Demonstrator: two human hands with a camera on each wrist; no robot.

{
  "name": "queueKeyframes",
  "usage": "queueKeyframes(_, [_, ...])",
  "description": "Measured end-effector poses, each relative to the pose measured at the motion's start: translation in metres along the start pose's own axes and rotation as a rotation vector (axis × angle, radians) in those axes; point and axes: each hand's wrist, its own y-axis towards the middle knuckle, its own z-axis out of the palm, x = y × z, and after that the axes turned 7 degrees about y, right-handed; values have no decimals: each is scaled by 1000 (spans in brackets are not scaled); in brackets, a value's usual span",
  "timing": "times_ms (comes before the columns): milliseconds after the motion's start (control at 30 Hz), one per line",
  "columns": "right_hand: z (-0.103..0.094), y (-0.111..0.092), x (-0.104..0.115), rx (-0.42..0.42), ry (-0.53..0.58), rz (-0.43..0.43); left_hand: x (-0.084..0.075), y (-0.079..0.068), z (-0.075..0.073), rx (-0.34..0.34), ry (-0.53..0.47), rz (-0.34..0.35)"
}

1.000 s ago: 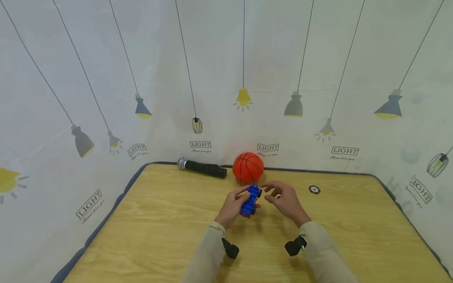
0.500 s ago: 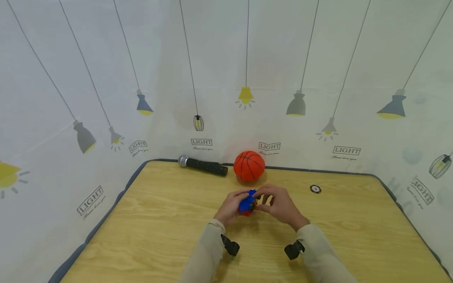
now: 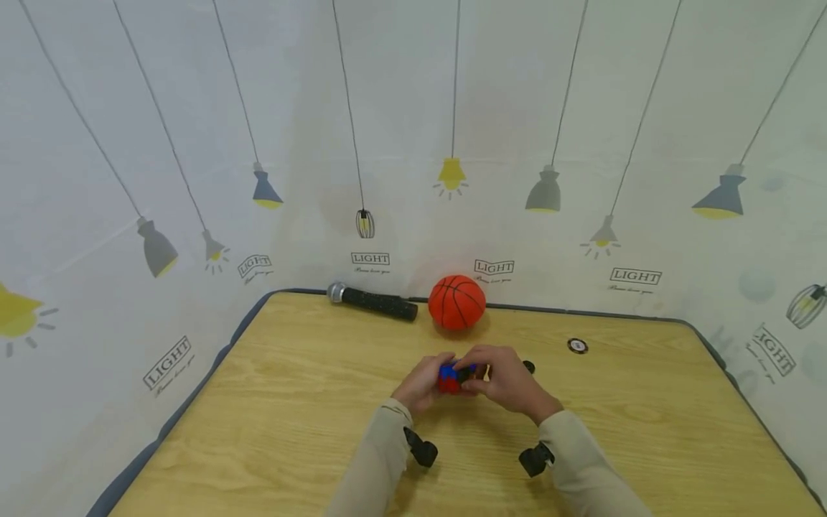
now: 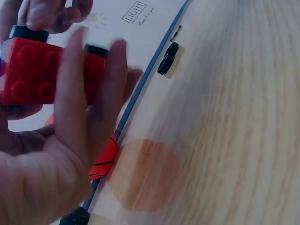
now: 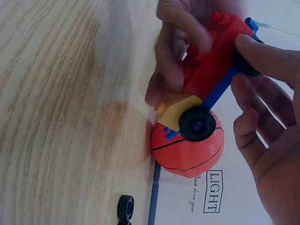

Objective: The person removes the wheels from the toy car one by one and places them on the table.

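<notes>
A toy car (image 3: 449, 381) made of building blocks is held above the table between both hands. It has a red studded block (image 5: 213, 58), a yellow block (image 5: 179, 108), a blue chassis and black wheels. My left hand (image 3: 418, 382) grips the car by its blocks, fingers spread across the red studs in the left wrist view. My right hand (image 3: 510, 380) pinches a rear wheel (image 5: 247, 60) with the thumb on its outer side. Another wheel (image 5: 198, 123) sits beside the yellow block. Loose black wheels (image 4: 168, 58) lie on the table just beyond my right hand.
A red toy basketball (image 3: 456, 303) stands at the table's back edge. Left of it lies a black microphone (image 3: 375, 301) with a silver head. A poker chip (image 3: 578, 346) lies on the wooden table (image 3: 291, 409) at the right. A printed white backdrop surrounds the table.
My right hand has moved left onto the car and now pinches a wheel. The car has turned in my left hand, from blue underside showing to more of the red block showing.
</notes>
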Motion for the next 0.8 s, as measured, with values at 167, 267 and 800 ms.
queueKeyframes(167, [-2,-1,-2,-74,30,75,-2,-5,5,-89,162,-73])
queueKeyframes(267, [-3,-3,-6,-130,112,184,-4,-7,12,-170,233,-30])
queueKeyframes(800, [-11,-3,-12,-271,115,324,0,-6,34,-102,343,391])
